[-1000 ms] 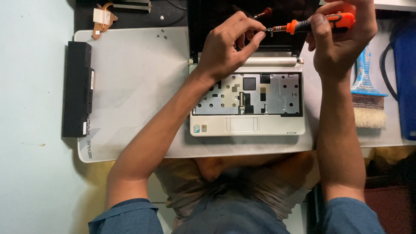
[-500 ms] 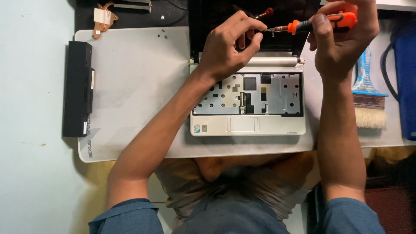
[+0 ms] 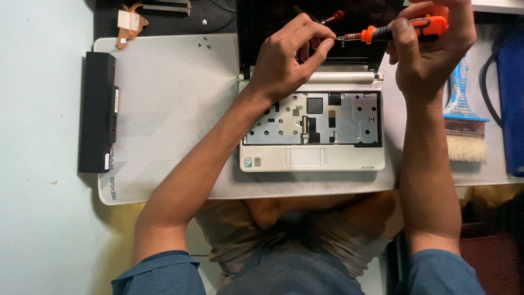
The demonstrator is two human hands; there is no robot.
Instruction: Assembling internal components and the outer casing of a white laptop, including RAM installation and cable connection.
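Far left, at 9 o'clock of the grey mat [image 3: 164, 109], a long black battery pack [image 3: 98, 112] lies lengthwise, overlapping the mat's left edge. At 11 o'clock, off the mat on a dark surface, sits a copper-coloured heat-sink part [image 3: 130, 23] with a pale label. A few small dark screws [image 3: 204, 42] lie loose near the mat's top edge.

At centre, a small white laptop [image 3: 312, 158] rests on the mat with its keyboard removed, the metal tray beneath exposed; its dark screen stands open at 12 o'clock.

The left hand [image 3: 286, 60] reaches over the hinge area, fingers curled, thumb and forefinger pinched together at the metal tip of the screwdriver. What sits between the fingertips is too small to tell. A second, red-handled tool [image 3: 333, 16] lies just beyond the knuckles, at 1 o'clock of this hand.

The orange-and-black screwdriver [image 3: 401, 30] lies nearly level, tip pointing to 9 o'clock. Its tip touches the left fingertips; its handle is enclosed by the right hand [image 3: 431, 52], closed firmly around it, at 3 o'clock of the left hand. The tool is held above the hinge, clear of the laptop base.

At 3 o'clock of the laptop, a paintbrush [image 3: 464, 120] with a blue handle lies with its bristles toward 6 o'clock. A blue object [image 3: 510, 98] sits at the far right edge.
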